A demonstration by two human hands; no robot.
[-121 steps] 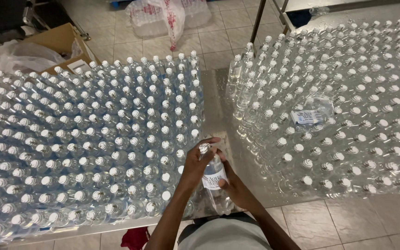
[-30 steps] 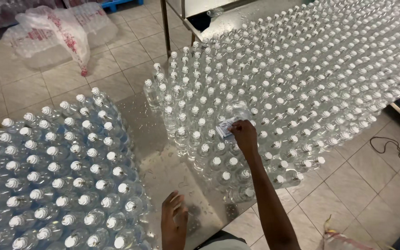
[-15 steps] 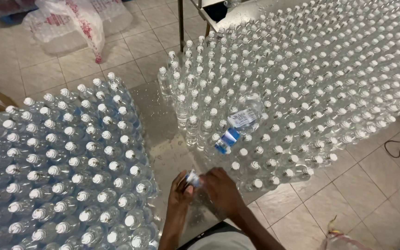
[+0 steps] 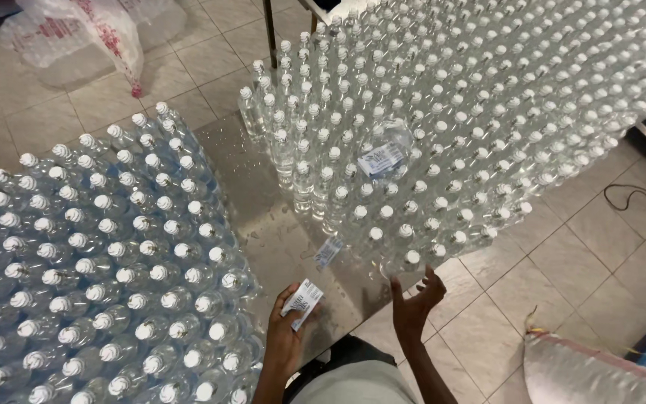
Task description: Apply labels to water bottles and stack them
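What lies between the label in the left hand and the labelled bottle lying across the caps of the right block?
In the head view, between the label in the left hand and the lying bottle: bare metal tabletop, a loose label, and upright capped bottles.

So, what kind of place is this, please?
Probably a small bottling or water-packing workshop. Hundreds of clear capped bottles stand packed on a wet metal table over a tiled floor. The left hand holds a small label, and the right hand is open near the bottles.
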